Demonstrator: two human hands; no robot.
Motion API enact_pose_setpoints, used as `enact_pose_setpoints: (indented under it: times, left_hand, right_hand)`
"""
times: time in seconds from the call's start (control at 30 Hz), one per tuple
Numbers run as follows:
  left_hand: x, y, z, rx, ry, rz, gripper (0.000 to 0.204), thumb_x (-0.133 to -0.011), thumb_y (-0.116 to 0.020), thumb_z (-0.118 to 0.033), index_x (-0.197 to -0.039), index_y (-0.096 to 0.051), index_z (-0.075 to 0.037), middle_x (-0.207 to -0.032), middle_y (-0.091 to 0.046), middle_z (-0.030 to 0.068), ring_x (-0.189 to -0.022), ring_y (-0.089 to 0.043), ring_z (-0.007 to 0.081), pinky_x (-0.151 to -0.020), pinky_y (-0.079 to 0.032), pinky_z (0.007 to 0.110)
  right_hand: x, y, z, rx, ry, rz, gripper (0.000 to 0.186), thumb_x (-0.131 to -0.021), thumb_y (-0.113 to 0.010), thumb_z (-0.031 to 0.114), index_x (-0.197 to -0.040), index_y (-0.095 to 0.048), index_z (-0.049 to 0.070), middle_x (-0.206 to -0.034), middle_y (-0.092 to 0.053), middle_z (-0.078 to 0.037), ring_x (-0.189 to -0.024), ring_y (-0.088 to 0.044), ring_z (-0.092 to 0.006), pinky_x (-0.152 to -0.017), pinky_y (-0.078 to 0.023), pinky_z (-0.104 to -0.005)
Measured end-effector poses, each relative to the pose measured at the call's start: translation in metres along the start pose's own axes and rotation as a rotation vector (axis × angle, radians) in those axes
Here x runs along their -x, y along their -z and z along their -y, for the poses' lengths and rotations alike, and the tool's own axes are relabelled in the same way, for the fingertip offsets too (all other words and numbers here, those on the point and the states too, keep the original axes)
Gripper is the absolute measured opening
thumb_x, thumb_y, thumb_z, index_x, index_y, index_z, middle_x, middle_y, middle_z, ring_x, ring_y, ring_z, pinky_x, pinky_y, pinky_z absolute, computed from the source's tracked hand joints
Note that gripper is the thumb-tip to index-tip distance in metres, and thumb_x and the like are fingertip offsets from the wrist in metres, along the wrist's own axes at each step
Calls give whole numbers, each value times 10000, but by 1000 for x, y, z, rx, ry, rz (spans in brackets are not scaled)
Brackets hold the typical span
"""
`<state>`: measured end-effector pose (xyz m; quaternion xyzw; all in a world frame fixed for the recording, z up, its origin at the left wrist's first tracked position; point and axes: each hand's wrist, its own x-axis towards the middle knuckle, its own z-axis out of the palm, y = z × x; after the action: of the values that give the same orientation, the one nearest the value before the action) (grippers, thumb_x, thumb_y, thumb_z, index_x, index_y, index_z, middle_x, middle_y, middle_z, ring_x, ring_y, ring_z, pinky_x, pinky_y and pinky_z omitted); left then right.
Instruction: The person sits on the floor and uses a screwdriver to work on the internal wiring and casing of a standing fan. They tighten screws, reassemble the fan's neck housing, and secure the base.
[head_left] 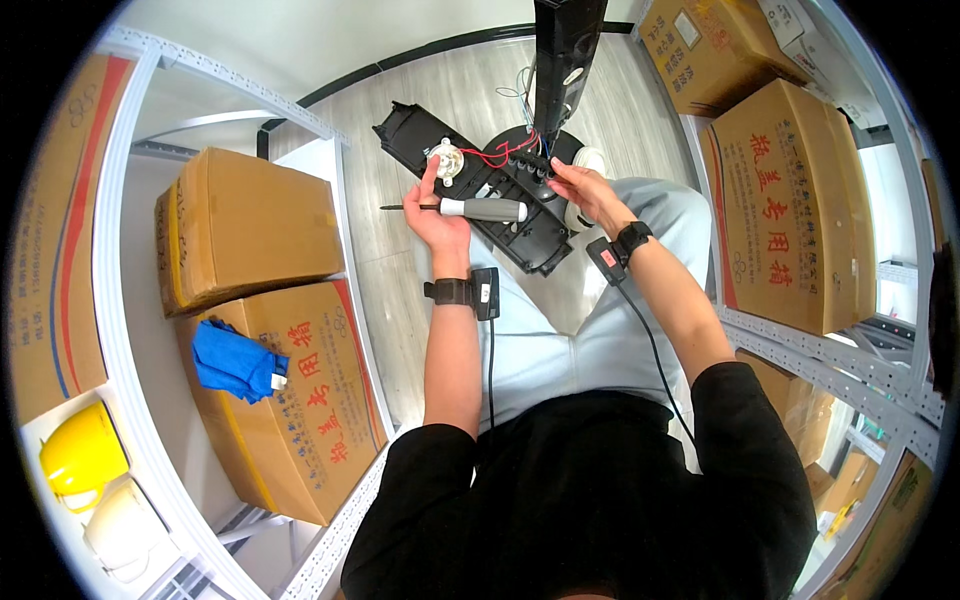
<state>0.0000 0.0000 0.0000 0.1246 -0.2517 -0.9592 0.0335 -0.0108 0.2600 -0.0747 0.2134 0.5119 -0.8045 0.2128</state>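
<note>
A screwdriver (490, 209) with a grey and white handle lies across my left hand (440, 225), held in its palm with the dark shaft pointing left. One finger of that hand reaches to a round white part (448, 162) on a long black plastic housing (415, 133), which rests slantwise between my legs. Red wires (485, 156) run from the white part toward a black column (565, 70). At the column's foot, my right hand (588, 190) pinches the end of a small black strip (530, 160) with several round knobs. The fingers partly hide its end.
Cardboard boxes fill metal shelves at left (250, 225) and right (790, 200). A blue cloth (235, 360) lies on the lower left box. Yellow (85, 455) and white mugs (125, 525) stand at lower left. The column rises from a round black base (500, 140) on the grey floor.
</note>
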Motion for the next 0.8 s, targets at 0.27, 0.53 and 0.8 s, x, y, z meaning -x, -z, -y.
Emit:
enact_pose_setpoints:
  times: [0.27, 0.53, 0.8]
  left_hand:
    - [11, 5, -1, -27, 1, -6, 600, -928, -321, -334, -1264, -623, 60, -1383, -562, 145, -1314, -469, 268, -1146, -325, 401]
    - [10, 8, 2, -35, -4, -22, 593, -931, -320, -330, -1267, -624, 52, -1389, -559, 140, -1323, -463, 260, -1152, -317, 395]
    - [8, 11, 2, -43, -18, -10, 599, -924, -326, -339, -1267, -626, 50, -1394, -556, 138, -1323, -462, 262, -1155, -311, 397]
  right_hand:
    - [4, 7, -23, -20, 19, 68, 296, -880, -767, 227, -1077, -675, 26, -1005, -700, -11, -865, -674, -94, -793, -550, -192]
    - [1, 9, -33, 79, 194, 19, 302, -897, -749, 190, -1111, -642, 4, -970, -706, -37, -854, -682, -107, -788, -545, -219]
    - [11, -2, -29, 13, 202, 92, 404, -891, -754, 185, -1204, -590, -12, -1028, -696, -42, -936, -671, -115, -846, -536, -247]
